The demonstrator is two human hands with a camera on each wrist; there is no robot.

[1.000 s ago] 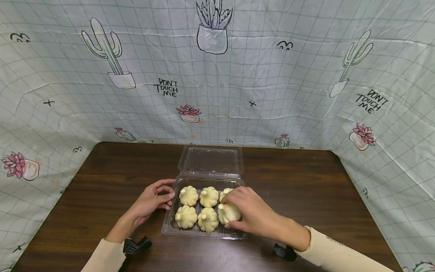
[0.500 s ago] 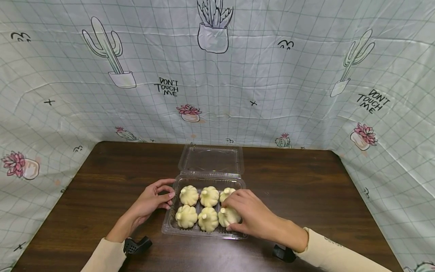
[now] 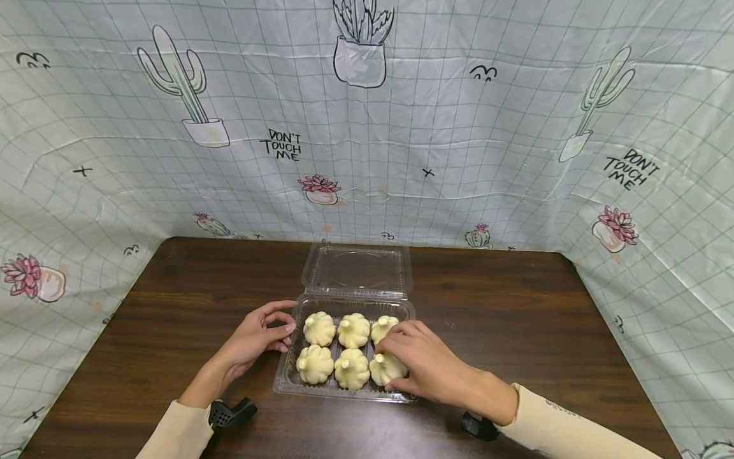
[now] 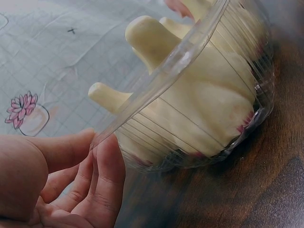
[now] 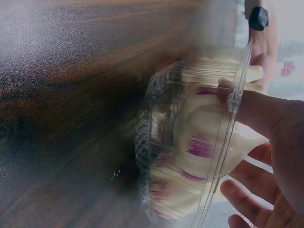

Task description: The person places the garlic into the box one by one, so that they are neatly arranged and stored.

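A clear plastic clamshell container (image 3: pixel 309 390) lies with its lid (image 3: pixel 358 268) folded back, and several pale garlic bulbs (image 3: pixel 352 368) sit inside in two rows. My left hand (image 3: pixel 255 338) pinches the container's left rim between thumb and fingers, plain in the left wrist view. At the front right corner, my right hand (image 3: pixel 427 363) holds a garlic bulb (image 5: pixel 199 137) with thumb and fingers on either side of it. That bulb is down inside the container, its purple-streaked base showing through the clear wall. The back right bulb (image 3: pixel 382 326) is partly covered by my right hand.
The container stands on a dark wood-grain table (image 3: pixel 218 280). A white gridded cloth (image 3: pixel 367 140) printed with cacti hangs behind and along both sides. A black wrist device (image 3: pixel 232 413) is on each forearm.
The front right garlic bulb has tipped slightly, its stem shifting to the right, and settled in the row. My right hand has shifted slightly with it. The left hand keeps its place on the rim.
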